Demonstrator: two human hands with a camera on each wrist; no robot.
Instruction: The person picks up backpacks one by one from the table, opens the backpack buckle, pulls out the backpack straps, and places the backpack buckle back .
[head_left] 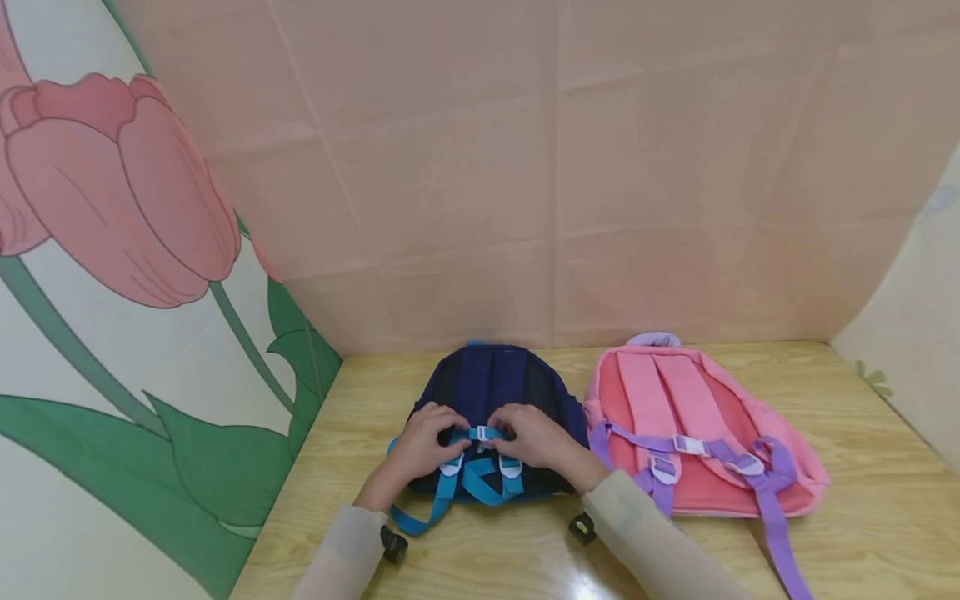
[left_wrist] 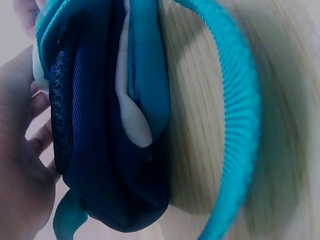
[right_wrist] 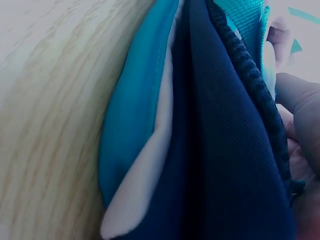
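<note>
A dark navy backpack (head_left: pixel 474 379) lies on the table with its shoulder straps facing up. Across those straps runs a blue chest strap with a small white buckle (head_left: pixel 482 433) at its middle. My left hand (head_left: pixel 426 440) pinches the chest strap just left of the buckle, thumb and fingers curled. On the other side my right hand (head_left: pixel 534 437) pinches the strap to the right of the buckle. Blue webbing (head_left: pixel 431 518) hangs in loops below the hands. From the left wrist view, a teal strap (left_wrist: pixel 245 110) arches over the table beside the bag's side.
Against the navy bag's right side lies a pink backpack (head_left: pixel 720 400) with purple straps and a fastened white buckle (head_left: pixel 690 446). Both rest on a wood-grain table (head_left: pixel 360 400). A pinkish sheet (head_left: pixel 465 183) rises behind, and a wall with painted tulips (head_left: pixel 127 192) stands at left.
</note>
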